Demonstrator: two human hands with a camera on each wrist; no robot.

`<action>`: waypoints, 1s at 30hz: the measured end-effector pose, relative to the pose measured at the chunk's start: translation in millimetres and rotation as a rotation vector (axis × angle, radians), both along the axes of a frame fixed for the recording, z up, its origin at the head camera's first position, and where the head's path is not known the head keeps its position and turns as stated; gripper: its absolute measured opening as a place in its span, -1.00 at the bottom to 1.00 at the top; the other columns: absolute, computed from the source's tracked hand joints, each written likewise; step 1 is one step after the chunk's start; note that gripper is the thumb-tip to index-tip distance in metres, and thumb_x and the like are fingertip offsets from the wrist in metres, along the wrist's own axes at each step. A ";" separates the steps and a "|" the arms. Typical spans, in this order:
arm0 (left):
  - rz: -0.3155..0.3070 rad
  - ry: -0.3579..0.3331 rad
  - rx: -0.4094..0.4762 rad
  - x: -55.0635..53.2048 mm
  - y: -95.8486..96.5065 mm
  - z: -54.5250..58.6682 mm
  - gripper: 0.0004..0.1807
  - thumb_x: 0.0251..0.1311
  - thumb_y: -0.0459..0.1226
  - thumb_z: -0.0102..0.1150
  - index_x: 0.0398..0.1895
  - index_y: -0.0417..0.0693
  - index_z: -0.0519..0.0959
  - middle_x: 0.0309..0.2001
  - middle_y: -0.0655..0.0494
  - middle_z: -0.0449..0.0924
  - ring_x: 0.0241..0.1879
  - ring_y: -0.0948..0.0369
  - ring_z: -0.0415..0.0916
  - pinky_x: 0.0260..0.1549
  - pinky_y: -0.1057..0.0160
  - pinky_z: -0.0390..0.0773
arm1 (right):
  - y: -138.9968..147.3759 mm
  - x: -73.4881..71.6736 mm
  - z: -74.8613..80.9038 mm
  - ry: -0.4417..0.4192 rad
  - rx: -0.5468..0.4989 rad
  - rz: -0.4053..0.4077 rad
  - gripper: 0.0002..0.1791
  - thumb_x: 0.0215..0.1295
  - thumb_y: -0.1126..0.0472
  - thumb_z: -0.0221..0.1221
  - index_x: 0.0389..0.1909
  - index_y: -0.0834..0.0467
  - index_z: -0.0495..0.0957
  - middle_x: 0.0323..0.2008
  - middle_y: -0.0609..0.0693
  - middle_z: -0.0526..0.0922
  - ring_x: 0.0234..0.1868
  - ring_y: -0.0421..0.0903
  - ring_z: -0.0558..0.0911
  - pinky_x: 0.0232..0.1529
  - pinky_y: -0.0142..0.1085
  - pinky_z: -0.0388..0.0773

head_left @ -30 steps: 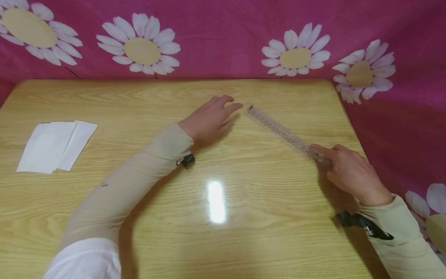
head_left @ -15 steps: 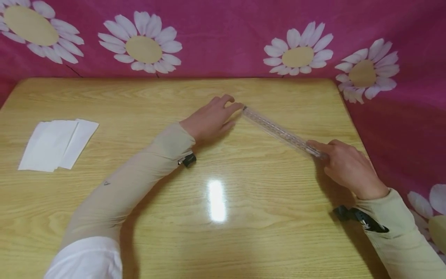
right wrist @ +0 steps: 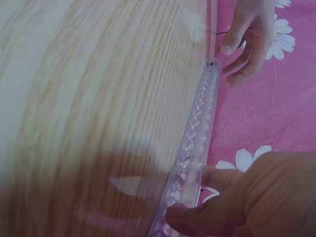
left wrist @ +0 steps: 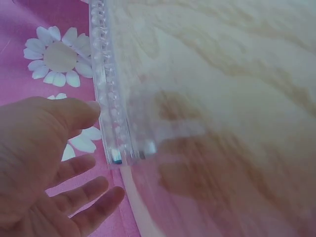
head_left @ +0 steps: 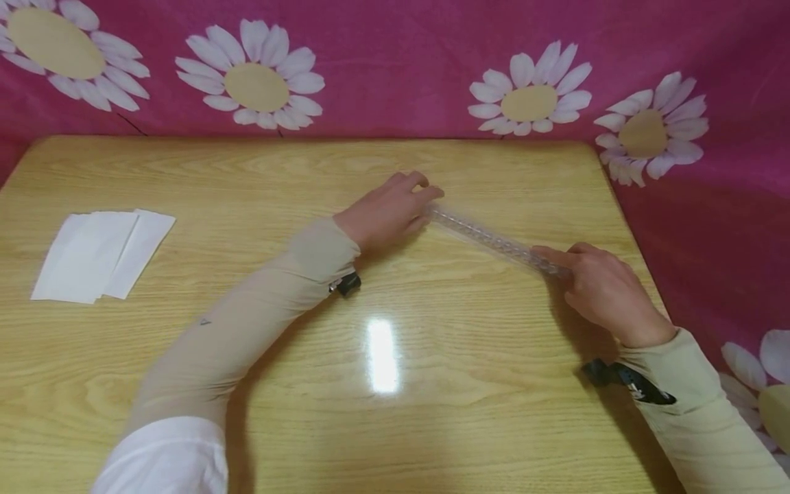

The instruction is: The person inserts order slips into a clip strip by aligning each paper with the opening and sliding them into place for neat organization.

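Observation:
A long, narrow, clear plastic strip (head_left: 487, 237) with a row of round, bead-like bumps slants across the right half of the table in the head view. My right hand (head_left: 607, 295) pinches its near right end, index finger stretched along it; in the right wrist view the thumb presses on the strip's face (right wrist: 197, 138). At the far left end is my left hand (head_left: 389, 213), its fingers spread and relaxed. In the left wrist view, the left thumb's tip reaches the edge of the strip (left wrist: 109, 89), while the other fingers (left wrist: 81, 195) stay apart below its end.
White paper sheets (head_left: 86, 257) lie overlapping on the left of the wooden table (head_left: 308, 412). Pink flowered cloth (head_left: 395, 68) hangs behind the table and along its right side. A dark strap (head_left: 642, 384) circles the right wrist.
My right hand has moved left and slightly away from me with the strip, whose far end now meets the left hand's fingers. The left hand has shifted a little to the right.

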State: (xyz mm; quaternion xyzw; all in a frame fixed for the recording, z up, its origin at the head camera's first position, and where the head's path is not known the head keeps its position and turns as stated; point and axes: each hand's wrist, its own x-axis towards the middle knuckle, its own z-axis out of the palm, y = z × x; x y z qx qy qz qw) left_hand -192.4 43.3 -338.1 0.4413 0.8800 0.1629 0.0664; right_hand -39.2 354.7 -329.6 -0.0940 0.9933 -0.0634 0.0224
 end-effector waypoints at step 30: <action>0.051 -0.055 -0.045 3.1 -25.9 0.8 -0.68 0.53 -0.36 -0.01 0.21 -0.01 0.61 0.05 -0.07 0.69 0.12 0.00 0.63 0.26 0.09 0.55 | -21.9 -24.6 1.1 0.019 0.005 0.162 -0.37 0.11 0.54 0.19 0.24 0.11 0.64 -0.32 0.21 0.67 -0.40 0.03 0.58 -0.38 -0.06 0.60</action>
